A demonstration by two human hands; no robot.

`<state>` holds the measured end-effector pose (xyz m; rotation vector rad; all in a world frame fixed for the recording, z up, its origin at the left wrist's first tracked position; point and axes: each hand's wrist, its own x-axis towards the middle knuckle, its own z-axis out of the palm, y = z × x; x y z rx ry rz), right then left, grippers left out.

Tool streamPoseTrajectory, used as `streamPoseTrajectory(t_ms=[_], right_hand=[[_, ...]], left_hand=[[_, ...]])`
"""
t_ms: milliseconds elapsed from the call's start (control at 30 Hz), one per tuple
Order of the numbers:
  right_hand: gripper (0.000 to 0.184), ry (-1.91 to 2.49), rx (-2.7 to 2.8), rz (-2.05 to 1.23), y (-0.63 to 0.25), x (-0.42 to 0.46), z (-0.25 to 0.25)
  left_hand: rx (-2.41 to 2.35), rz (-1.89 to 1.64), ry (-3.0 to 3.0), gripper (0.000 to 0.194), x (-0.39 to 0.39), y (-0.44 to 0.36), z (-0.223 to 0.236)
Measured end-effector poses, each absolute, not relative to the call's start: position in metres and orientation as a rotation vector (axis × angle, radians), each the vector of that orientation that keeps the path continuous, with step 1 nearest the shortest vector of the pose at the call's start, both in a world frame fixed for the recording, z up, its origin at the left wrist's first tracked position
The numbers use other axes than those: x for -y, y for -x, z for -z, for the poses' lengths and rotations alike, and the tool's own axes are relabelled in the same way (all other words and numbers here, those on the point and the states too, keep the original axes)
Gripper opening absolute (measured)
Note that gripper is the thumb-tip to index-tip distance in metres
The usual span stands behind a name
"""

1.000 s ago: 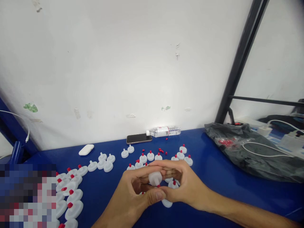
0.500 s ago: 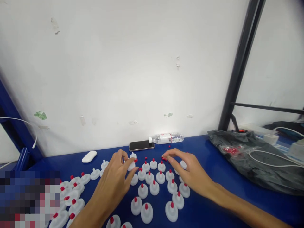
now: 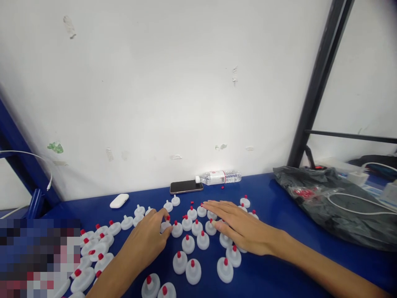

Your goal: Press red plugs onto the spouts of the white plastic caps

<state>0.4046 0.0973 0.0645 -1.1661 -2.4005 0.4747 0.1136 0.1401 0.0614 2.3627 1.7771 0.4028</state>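
Note:
My left hand [image 3: 151,229] has its thumb and index finger around a white nozzle lid with a red tip [image 3: 166,227], which sits upright at the left edge of the middle group. The other fingers are curled and partly hidden. My right hand [image 3: 240,225] is open, its fingers stretched out flat above several similar lids and hiding some of them. Just in front of its thumb stands a red-tipped lid [image 3: 210,228]. A small loose red tip [image 3: 192,203] lies beyond the lids. Several lids without red tips, such as one white lid [image 3: 175,201], stand behind my left hand.
A phone [image 3: 186,187] and a clear water bottle [image 3: 218,177] lie along the wall. A white earbud case [image 3: 119,201] is at the back left. More red-tipped lids [image 3: 83,279] crowd the left. A dark plastic bag [image 3: 347,225] and a white cable cover the right side.
My left hand has brought the tilted red-tipped lid down and toward me, and it is now upright. My right hand has moved slightly left, its pinched fingers now straightened over the lids.

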Motion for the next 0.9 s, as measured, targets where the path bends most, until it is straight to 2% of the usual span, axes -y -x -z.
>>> streamPoseTrajectory(t_ms=[133,333,600,733,900], right_hand=[[0.055,1.163,2.386,-0.43,-0.404,-0.097,-0.063],[0.058,1.112,2.439,-0.522,-0.407,-0.101,-0.059],[0.047,1.011,2.436,-0.479,-0.401,-0.094,-0.066],[0.05,1.091,2.401,-0.393,-0.402,-0.095,-0.066],[0.056,1.204,2.433,-0.431,-0.399,-0.111,-0.073]], left_hand=[[-1.762,-0.396,-2.362,0.029,-0.137,-0.115,-0.064],[-1.525,-0.52,-2.452,0.045,-0.129,-0.127,-0.068],[-1.356,-0.543,-2.465,0.044,-0.125,-0.132,-0.07],[-1.45,-0.662,-2.532,0.045,-0.134,-0.13,-0.065],[-1.734,-0.643,-2.642,0.03,-0.16,-0.132,-0.068]])
